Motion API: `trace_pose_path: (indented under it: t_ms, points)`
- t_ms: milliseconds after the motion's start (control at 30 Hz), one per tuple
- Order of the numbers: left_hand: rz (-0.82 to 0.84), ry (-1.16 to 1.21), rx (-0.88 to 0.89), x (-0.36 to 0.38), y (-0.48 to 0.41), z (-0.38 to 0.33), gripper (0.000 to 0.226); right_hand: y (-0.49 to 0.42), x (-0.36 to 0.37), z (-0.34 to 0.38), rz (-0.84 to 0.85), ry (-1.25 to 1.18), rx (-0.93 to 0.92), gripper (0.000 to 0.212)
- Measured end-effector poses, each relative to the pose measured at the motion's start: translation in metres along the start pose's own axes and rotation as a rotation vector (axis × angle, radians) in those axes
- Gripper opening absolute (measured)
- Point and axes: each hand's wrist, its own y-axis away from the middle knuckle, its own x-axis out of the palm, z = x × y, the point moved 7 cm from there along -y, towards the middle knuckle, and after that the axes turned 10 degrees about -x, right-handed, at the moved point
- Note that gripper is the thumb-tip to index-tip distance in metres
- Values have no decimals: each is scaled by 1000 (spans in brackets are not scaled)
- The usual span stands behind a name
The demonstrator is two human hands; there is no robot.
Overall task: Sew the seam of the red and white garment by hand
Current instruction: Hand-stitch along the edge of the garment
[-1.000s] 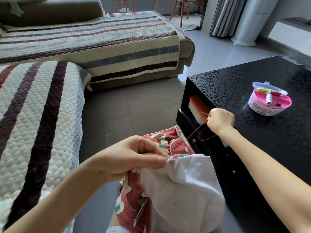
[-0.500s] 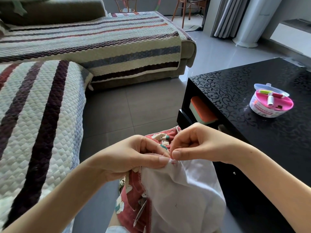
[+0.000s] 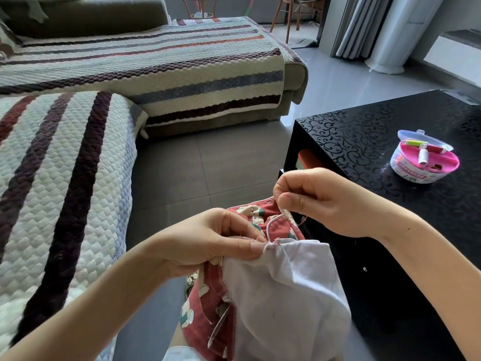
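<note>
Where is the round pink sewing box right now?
The round pink sewing box sits on the black table, at the right of the head view, beyond the right hand and apart from it.

A: How is the red-printed and white cloth garment (image 3: pixel 281 295) held?
B: Its seam edge is pinched by the left hand (image 3: pixel 208 241). A thin dark needle (image 3: pixel 278 184) is pinched by the right hand (image 3: pixel 312 201) just above.
A: And the black glossy table (image 3: pixel 364 142)?
B: A round pink plastic sewing box (image 3: pixel 424 165) is set on it.
</note>
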Motion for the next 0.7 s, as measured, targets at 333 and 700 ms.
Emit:
trace_pose_path:
  t_ms: [333,700]
  points:
    - [-12,-10,7,-3,0,-1,14,5,0,1,-314,590,-102,28]
    - [-216,-5,56,-19,7,3,11,31,34,-27,-86,-437,134,15]
